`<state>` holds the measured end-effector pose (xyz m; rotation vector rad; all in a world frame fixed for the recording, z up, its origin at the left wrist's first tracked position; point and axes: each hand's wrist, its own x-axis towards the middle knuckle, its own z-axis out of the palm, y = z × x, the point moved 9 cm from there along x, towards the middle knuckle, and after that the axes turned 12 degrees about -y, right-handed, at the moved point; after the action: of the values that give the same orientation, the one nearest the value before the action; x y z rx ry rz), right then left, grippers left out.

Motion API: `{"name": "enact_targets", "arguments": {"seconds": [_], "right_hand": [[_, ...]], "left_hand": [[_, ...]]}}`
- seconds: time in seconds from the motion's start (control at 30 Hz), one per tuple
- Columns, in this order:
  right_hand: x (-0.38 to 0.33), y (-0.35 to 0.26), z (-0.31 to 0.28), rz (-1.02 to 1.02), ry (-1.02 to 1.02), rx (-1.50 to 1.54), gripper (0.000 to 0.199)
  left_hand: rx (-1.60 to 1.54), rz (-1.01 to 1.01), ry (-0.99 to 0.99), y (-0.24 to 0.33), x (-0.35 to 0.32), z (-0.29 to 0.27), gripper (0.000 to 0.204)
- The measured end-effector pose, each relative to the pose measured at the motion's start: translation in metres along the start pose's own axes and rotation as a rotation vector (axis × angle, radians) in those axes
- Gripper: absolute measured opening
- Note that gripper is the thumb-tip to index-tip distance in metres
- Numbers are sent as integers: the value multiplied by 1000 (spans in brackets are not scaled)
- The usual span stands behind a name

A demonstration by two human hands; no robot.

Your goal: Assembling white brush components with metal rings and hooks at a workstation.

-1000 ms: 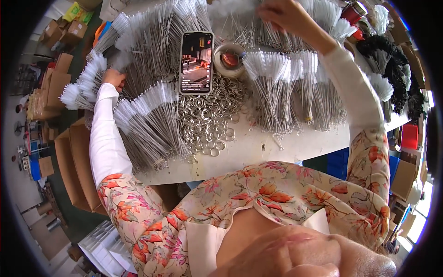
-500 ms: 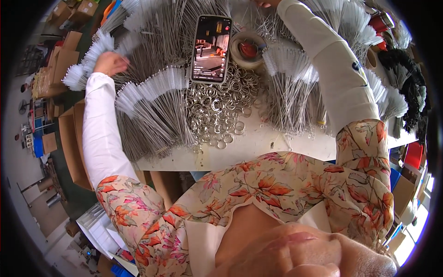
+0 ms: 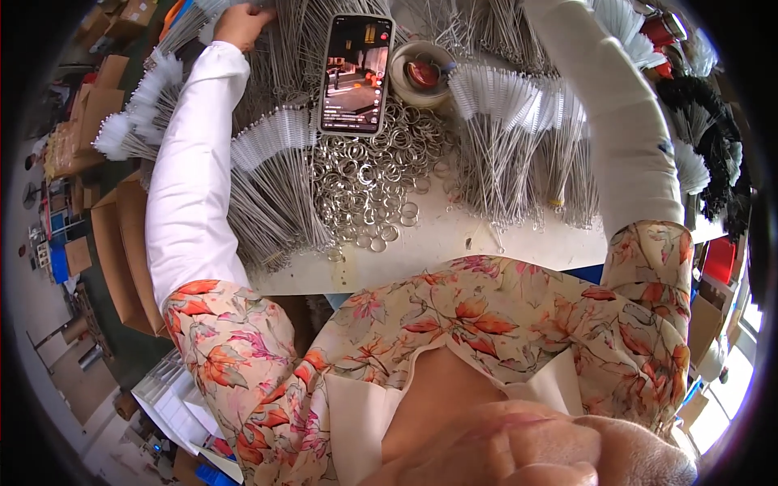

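Observation:
My left hand (image 3: 241, 26) is at the far left of the table, above wire-stemmed brushes with white bristles (image 3: 284, 57). Its fingers look bent together; whether a brush is between them is too small to make out. My right arm (image 3: 620, 97) stretches to the far right, and its hand is cut off by the top edge. Fanned bundles of the brushes (image 3: 279, 182) lie left of a heap of metal split rings (image 3: 365, 178). Another row of brushes (image 3: 519, 138) lies right of the rings.
A phone (image 3: 355, 77) with a lit screen lies behind the rings. Beside it stands a round tub (image 3: 421, 73) with something red inside. Black-bristled brushes (image 3: 701, 121) are at the far right. An open cardboard box (image 3: 121, 251) stands left of the table.
My left hand has moved away from me and to the right, across the brushes. My right hand has gone out of view past the top edge. The view has shifted slightly.

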<state>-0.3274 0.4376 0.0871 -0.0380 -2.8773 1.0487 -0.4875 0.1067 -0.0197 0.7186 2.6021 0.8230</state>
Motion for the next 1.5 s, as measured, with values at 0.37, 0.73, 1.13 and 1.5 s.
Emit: {"name": "enact_targets", "arguments": {"seconds": [0.37, 0.73, 1.13, 1.5], "right_hand": [[-98, 110, -65, 253, 88, -575, 27], [-103, 101, -51, 342, 215, -585, 31], [-68, 121, -37, 332, 211, -389, 29], [-104, 74, -104, -84, 642, 49, 14]], "left_hand": [[-378, -54, -14, 20, -42, 0, 24], [105, -13, 80, 45, -68, -16, 27], [-409, 422, 345, 215, -196, -76, 29], [-2085, 343, -338, 167, -333, 126, 28]]}}
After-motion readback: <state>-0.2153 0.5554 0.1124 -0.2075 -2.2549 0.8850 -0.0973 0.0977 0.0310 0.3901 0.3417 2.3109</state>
